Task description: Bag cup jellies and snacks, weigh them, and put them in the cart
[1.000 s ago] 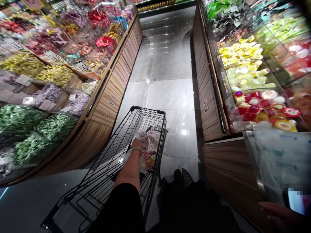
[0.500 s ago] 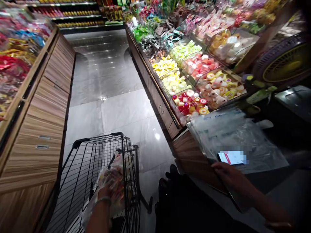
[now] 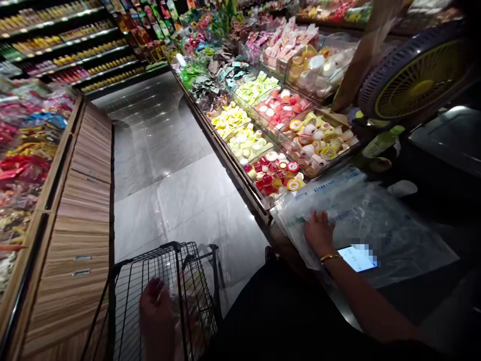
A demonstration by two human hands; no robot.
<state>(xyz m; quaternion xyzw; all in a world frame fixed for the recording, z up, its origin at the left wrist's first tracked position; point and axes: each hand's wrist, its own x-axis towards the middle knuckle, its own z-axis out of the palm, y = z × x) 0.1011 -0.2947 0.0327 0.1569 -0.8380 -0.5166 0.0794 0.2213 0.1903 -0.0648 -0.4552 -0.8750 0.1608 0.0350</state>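
My left hand [image 3: 156,306] is raised over the black wire shopping cart [image 3: 126,281], fingers loosely bent and nothing visible in them. Clear bagged goods [image 3: 193,306] sit inside the cart beside that hand, partly hidden by the wires. On the counter corner lies a flat stack of clear plastic bags [image 3: 391,220] with blue print. My right hand [image 3: 320,233] touches this stack near its left edge, fingers slightly apart; a gold bangle circles the wrist. A lit phone [image 3: 356,258] lies on the bags just right of the wrist, its screen partly blurred out.
Sectioned bins of jelly cups [image 3: 276,173] and wrapped sweets line the right display. A fan [image 3: 417,80] and a green-capped bottle [image 3: 379,143] stand behind the bags. A wooden cabinet [image 3: 67,250] borders the grey tiled aisle [image 3: 180,200] on the left; stocked shelves [image 3: 75,45] stand beyond.
My right hand has moved from the phone's left edge onto the plastic bags. My left hand has come off the bagged goods and up. The view has shifted to the right.
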